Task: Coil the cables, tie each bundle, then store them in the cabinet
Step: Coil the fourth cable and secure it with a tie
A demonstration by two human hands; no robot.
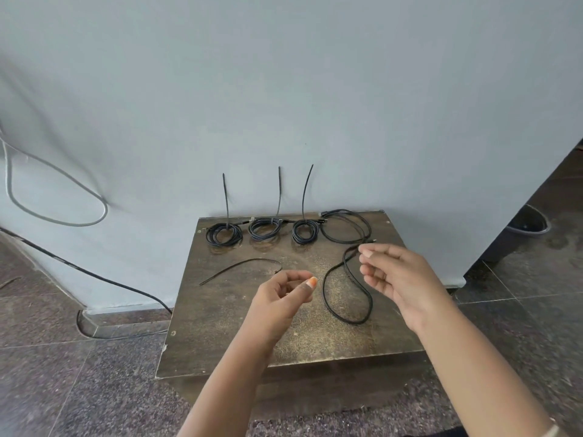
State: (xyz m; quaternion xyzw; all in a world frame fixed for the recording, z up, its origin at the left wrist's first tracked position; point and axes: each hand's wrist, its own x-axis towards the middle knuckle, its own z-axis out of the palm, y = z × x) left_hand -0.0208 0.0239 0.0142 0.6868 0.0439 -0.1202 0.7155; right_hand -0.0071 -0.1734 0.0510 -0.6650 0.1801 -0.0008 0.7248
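Three black coiled cables [224, 234] [265, 228] [305, 232] lie in a row along the back edge of the small brown cabinet top [220, 326], each tied with a zip tie whose tail stands up. A fourth black cable [345, 230] lies loose at the right, trailing forward in a long loop [347, 316]. A spare black zip tie [239, 265] lies left of centre. My left hand [284, 294] hovers mid-top, fingers loosely curled and holding nothing. My right hand [394, 272] hovers over the loose cable with its fingers apart and its index fingertip beside the cable.
A pale wall stands right behind the cabinet top. A grey wire [56, 197] hangs on the wall at left and a black wire [94, 275] runs down to the tiled floor. A dark bin [528, 223] stands on the floor at far right.
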